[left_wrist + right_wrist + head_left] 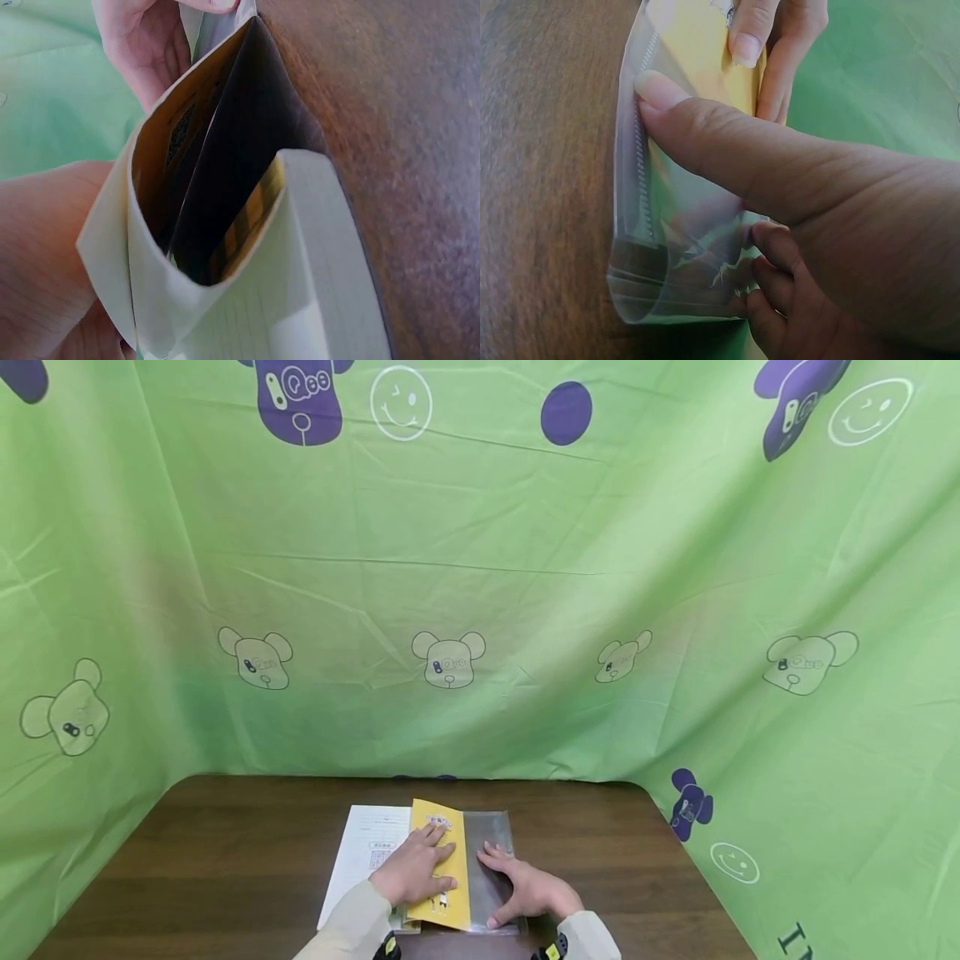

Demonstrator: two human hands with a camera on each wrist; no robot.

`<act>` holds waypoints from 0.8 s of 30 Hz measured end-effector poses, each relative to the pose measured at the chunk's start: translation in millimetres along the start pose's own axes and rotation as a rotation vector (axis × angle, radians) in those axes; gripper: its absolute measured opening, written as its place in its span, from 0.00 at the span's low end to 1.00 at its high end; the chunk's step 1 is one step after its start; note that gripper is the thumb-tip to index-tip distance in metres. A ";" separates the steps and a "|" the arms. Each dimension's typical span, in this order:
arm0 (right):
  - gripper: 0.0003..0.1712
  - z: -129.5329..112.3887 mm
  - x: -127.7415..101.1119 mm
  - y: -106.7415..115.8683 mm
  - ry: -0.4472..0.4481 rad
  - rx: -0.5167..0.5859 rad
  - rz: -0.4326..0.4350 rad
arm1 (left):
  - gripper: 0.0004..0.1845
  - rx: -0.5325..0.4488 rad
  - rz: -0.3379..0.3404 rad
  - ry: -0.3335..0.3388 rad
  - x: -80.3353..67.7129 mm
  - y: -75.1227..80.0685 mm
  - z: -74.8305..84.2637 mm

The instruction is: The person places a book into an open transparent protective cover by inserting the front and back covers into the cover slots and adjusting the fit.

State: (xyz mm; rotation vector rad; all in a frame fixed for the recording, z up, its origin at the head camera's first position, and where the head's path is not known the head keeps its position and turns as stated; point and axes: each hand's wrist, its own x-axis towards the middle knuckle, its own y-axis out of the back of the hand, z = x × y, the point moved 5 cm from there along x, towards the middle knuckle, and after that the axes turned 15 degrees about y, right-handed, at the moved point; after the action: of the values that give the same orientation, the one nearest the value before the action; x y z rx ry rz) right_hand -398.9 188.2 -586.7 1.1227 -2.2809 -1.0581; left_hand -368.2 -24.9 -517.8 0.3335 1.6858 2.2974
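I record a green cloth backdrop point(480, 568) behind and at both sides, with a dark wooden table point(210, 860) before it. The book point(401, 827) lies spread near the table's front edge: white page point(360, 843) to the left, yellow cover point(459, 866) in the middle, clear plastic cover point(489, 828) reaching out to the right. My left hand point(415, 867) rests across the yellow cover, fingers spread; my right hand point(531, 891) presses the plastic, thumb set wide of the fingers. Neither hand appears to grip anything. I judge the step in hand to be fitting the yellow cover to the plastic and pressing it flat; the next move, in my view, calls for holding the yellow cover steady while the plastic is squared, since one end of it curls in the right wrist view. On writing: the backdrop carries a large letter I point(791, 937), its neighbour cut off; the title point(441, 820) on the yellow cover is too small to read; the white page bears a QR code point(380, 859), its caption illegible.
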 end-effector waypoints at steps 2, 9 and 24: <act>0.60 -10.5 -0.9 3.2 -0.010 0.004 -0.003 | 0.33 -0.011 -0.004 0.000 0.0 -0.9 0.4; 0.58 -54.9 -1.9 16.9 -0.052 -0.006 0.002 | 0.36 -0.042 -0.005 0.006 1.1 -5.6 2.1; 0.56 -68.8 0.2 12.3 -0.057 -0.049 0.028 | 0.34 -0.086 0.025 -0.005 3.4 -7.3 10.8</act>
State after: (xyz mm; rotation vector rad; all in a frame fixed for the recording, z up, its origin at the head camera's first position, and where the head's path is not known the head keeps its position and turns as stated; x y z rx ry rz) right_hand -363.0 161.4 -533.1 1.0511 -2.2942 -1.1425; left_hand -367.1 -11.9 -521.5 0.3442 1.5837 2.3768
